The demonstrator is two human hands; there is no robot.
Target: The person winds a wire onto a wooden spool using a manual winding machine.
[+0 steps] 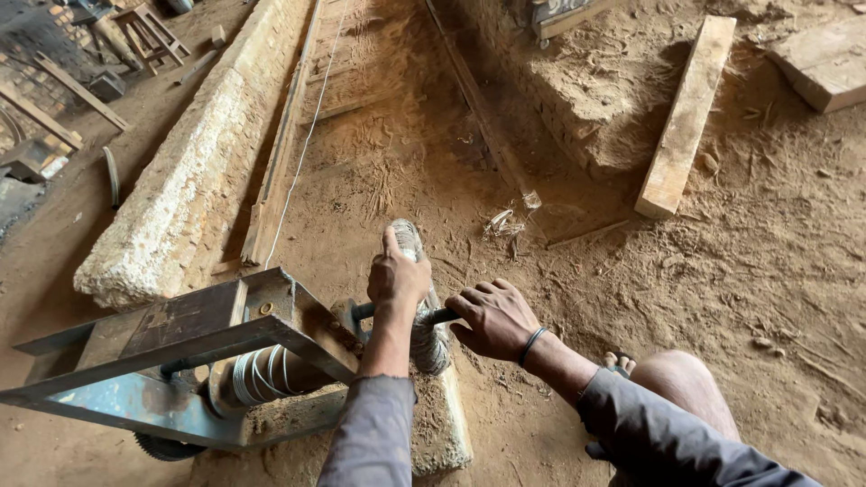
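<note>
My left hand is wrapped over the top of the winch wheel, thumb sticking up, fingers curled over its rope-wound rim. My right hand is clenched around the dark metal handle bar that pokes out of the wheel's side, knuckles up, a black band on the wrist. Both hands are closed tight on what they hold.

The wheel stands upright on edge, just to the right of the steel winch frame, which sits low on the sawdust floor at the bottom left. Inside the frame I can see a drum with coils of pale wire cable. A thin line runs from the frame straight up and away, along a long plank.

Left of that line lies a long rough-hewn log, pale and squared off, its near end just above the frame. Under the wheel there's a chunky wooden block half sunk in sawdust. My bare knee is at the bottom right, with toes showing just beside it.

Well apart on the right, a short plank lies across a sawdust heap, and a thicker slab sits in the top right corner. Wooden stools and scrap timber at the far top left.
</note>
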